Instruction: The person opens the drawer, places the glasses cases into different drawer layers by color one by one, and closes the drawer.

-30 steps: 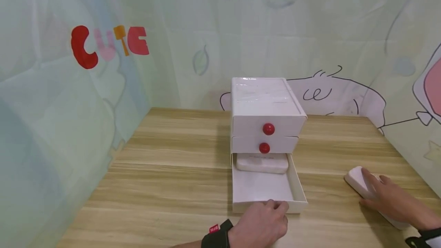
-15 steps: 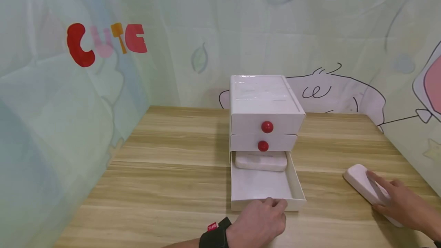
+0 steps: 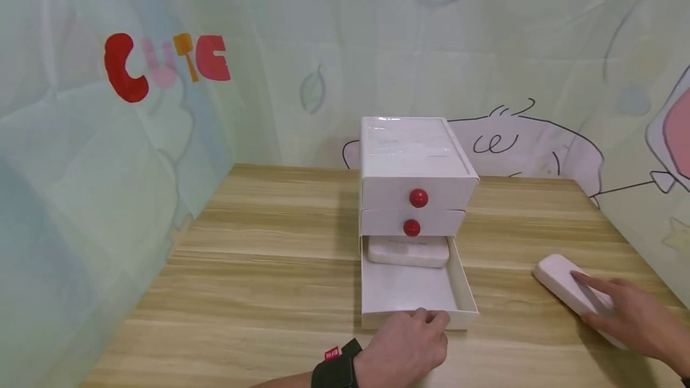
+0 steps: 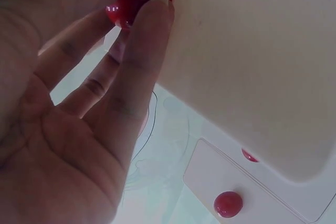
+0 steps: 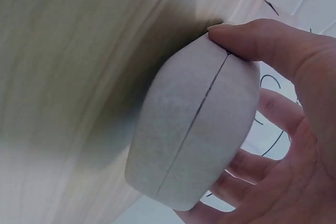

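A white drawer box (image 3: 415, 148) stands on the table with its bottom drawer (image 3: 409, 289) pulled out. My left hand (image 3: 406, 343) is at that drawer's front; in the left wrist view its fingers pinch the drawer's red knob (image 4: 139, 3). A white rounded case (image 3: 408, 252) lies at the back of the drawer, partly under the drawer above. To the right, my right hand (image 3: 638, 319) grips a white glasses case (image 3: 566, 283) low over the table; whether it touches the wood I cannot tell. A seam runs along the case's side in the right wrist view.
Two upper drawers are closed, with red knobs (image 3: 418, 198) on their fronts. The wooden table (image 3: 259, 292) extends to both sides of the box. A printed cloth backdrop (image 3: 286, 47) rises behind the table and along its sides.
My right hand has shifted back along the glasses case, and the case has moved slightly left and away from me. My left hand and the drawer keep their places.
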Available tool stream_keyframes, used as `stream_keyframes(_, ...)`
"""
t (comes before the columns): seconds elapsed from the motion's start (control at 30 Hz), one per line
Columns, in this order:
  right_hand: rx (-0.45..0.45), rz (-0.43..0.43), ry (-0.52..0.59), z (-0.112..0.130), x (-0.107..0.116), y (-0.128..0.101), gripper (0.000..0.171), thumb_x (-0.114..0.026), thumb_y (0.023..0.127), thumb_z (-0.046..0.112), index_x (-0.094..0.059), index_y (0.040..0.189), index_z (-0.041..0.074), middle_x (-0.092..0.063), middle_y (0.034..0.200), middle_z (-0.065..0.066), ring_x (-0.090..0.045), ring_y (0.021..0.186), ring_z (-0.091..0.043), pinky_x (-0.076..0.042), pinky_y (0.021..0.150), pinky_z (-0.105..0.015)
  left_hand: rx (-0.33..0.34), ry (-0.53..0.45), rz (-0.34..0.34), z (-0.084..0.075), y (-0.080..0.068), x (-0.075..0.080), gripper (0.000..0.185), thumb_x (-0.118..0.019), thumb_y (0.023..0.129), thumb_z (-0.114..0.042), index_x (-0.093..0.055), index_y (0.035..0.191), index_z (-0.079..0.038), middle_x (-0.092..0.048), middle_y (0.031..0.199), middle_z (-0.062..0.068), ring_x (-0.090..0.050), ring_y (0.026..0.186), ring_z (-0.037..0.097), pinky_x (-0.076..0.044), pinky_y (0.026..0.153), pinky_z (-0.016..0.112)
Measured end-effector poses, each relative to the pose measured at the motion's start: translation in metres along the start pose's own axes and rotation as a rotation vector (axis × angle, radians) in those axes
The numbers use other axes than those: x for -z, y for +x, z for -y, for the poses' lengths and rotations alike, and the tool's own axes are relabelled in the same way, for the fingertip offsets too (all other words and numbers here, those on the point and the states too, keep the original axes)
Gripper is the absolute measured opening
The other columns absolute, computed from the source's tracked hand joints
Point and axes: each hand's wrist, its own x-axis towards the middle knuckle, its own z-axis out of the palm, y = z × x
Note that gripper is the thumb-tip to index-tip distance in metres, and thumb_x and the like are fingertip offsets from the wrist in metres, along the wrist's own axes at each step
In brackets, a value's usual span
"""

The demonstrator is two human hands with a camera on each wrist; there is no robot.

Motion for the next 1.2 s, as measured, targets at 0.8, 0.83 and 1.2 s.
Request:
stream_keyframes(0.8, 0.216, -0.335, 0.033, 0.049, 0.024, 0.016, 0.072, -0.092, 0.066, 0.017, -0.066, 0.134, 0.014, -0.069, 0.114, -0.026, -0.065, 0.085, -0.031, -0.046, 0.062, -0.034, 0.004, 0.006, 0.000, 0.001, -0.001, 0.003, 0.015, -0.068, 0.095, -0.024, -0.075, 0.086, -0.033, -0.061, 0.098, -0.010, -0.061, 0.073, 0.001, -0.046, 0.048, 0.015)
stream_keyframes(0.83, 0.225, -0.343, 0.031, 0.053, 0.026, 0.016, 0.072, -0.093, 0.066, 0.017, -0.067, 0.133, 0.014, -0.069, 0.114, -0.025, -0.066, 0.086, -0.031, -0.047, 0.063, -0.035, 0.003, 0.009, 0.002, 0.001, -0.001, 0.003, 0.015, -0.068, 0.095, -0.024, -0.076, 0.086, -0.033, -0.061, 0.098, -0.010, -0.061, 0.073, 0.001, -0.046, 0.048, 0.015)
stream_keyframes(1.2, 0.297, -0.390, 0.063, 0.089, 0.036, 0.023, 0.073, -0.094, 0.066, 0.019, -0.068, 0.134, 0.021, -0.069, 0.115, -0.020, -0.066, 0.088, -0.030, -0.049, 0.064, -0.037, 0.005, 0.008, -0.006, 0.000, -0.001, 0.003, 0.015, -0.069, 0.095, -0.023, -0.075, 0.086, -0.032, -0.061, 0.096, -0.010, -0.062, 0.073, 0.002, -0.046, 0.048, 0.016)
